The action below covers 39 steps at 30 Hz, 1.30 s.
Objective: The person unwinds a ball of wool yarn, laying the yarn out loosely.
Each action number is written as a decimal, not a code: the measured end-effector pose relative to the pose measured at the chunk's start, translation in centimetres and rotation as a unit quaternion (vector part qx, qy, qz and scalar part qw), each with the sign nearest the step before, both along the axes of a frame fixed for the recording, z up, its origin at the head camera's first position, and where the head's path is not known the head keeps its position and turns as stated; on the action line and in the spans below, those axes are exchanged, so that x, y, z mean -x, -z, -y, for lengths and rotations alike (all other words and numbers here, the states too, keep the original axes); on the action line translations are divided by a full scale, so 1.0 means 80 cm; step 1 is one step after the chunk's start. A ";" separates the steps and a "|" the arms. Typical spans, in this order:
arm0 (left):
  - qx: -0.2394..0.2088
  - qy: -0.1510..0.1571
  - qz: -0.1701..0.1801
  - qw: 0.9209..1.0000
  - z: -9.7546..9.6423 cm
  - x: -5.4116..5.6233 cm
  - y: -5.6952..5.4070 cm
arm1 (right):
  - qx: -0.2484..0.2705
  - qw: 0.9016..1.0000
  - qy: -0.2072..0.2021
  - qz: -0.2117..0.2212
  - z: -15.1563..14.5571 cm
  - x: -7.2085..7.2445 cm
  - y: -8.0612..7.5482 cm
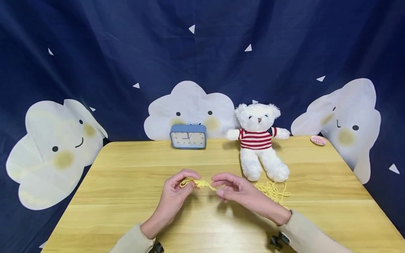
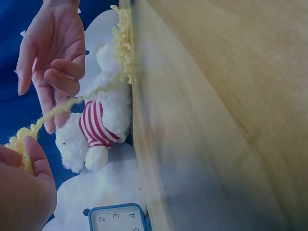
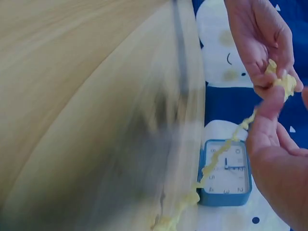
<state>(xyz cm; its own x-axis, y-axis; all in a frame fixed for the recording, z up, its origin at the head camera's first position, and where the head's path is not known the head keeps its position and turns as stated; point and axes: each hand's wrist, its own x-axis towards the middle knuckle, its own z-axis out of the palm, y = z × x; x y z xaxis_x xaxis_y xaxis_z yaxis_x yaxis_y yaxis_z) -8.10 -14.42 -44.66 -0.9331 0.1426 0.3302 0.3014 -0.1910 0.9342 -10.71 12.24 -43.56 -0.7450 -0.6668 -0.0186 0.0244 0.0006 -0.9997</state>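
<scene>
In the head view my left hand pinches a small bunched hank of yellow yarn between thumb and fingers, above the table. A twisted strand leads from this bunch past the fingers of my right hand. In the left wrist view that right hand has its thumb held apart, two fingers bent and the others extended beside the strand. The strand runs down to a loose yarn pile on the table, partly hidden by the right forearm in the head view.
A white teddy bear in a striped shirt sits behind the yarn pile. A blue clock stands at the table's back edge. At the back right corner lies a small pink oval object. Dark blue cloth with clouds hangs behind the wooden table.
</scene>
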 end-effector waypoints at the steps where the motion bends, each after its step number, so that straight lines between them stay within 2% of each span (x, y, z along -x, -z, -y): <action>1: 0.000 0.001 0.000 1.000 0.000 0.000 0.000 | -0.006 1.000 -0.003 0.007 0.003 0.000 -0.001; 4: -0.001 0.003 0.008 1.000 0.002 -0.001 0.000 | -0.018 1.000 0.003 0.012 0.004 -0.001 -0.003; 8: -0.003 -0.002 0.029 1.000 0.007 -0.002 -0.001 | -0.031 0.998 0.039 -0.030 -0.006 -0.003 -0.008; 15: -0.011 -0.021 0.045 0.999 0.013 -0.002 0.000 | -0.029 0.987 0.117 -0.101 -0.041 -0.010 -0.014; 20: -0.009 -0.047 0.041 0.998 0.014 -0.002 0.001 | -0.034 0.981 0.156 -0.114 -0.068 -0.014 -0.012; 24: -0.017 -0.062 0.044 0.997 0.015 -0.001 0.002 | -0.047 0.976 0.189 -0.102 -0.090 -0.018 -0.008; 31: -0.043 -0.044 0.037 0.997 0.019 0.000 0.002 | -0.053 0.965 0.254 -0.043 -0.123 -0.027 0.001; 34: -0.038 -0.049 0.046 0.997 0.019 -0.001 0.002 | -0.059 0.957 0.284 -0.024 -0.132 -0.028 0.004; 39: -0.021 -0.065 0.065 0.996 0.019 -0.002 0.000 | -0.075 0.946 0.315 -0.020 -0.150 -0.026 0.010</action>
<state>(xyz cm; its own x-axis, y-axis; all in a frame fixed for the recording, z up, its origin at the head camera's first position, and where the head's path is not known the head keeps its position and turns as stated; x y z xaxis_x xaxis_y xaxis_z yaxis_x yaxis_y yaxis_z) -7.91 -15.97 -44.69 -0.9781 0.0059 0.2081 0.2028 -0.1980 0.9590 -8.64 24.20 -44.33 -0.9957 -0.0826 -0.0419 0.0300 0.1406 -0.9896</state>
